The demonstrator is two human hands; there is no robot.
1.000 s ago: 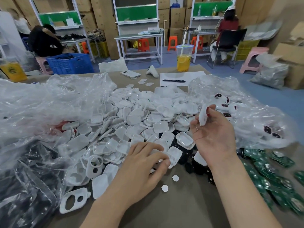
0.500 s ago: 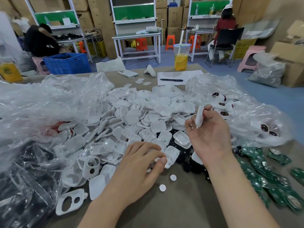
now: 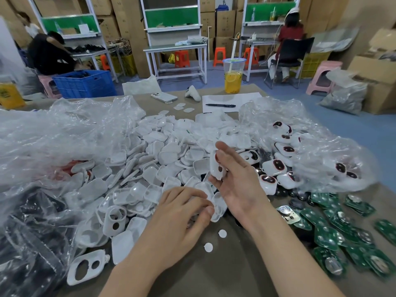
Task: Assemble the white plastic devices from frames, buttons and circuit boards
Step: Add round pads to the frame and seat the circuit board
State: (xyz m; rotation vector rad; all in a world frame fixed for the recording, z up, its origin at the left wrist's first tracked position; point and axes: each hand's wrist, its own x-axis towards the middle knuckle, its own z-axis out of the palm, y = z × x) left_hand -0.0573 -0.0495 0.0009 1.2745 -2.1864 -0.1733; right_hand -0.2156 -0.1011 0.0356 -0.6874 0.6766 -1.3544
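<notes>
Covering the table (image 3: 235, 275), white parts (image 3: 162, 151); workbenches (image 3: 174, 47), perhaps cartons (image 3: 126, 28), stand behind.

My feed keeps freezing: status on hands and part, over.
Right hand pinches white frame, raised. Left hand down in white shells, grip unclear. Nothing blocks; two white discs loose on table.

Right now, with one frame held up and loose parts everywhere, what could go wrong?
The right hand pinches the white frame above the pile; if it slips, it may get lost among similar parts. The left hand or its forearm could sweep the two loose buttons away.
</notes>
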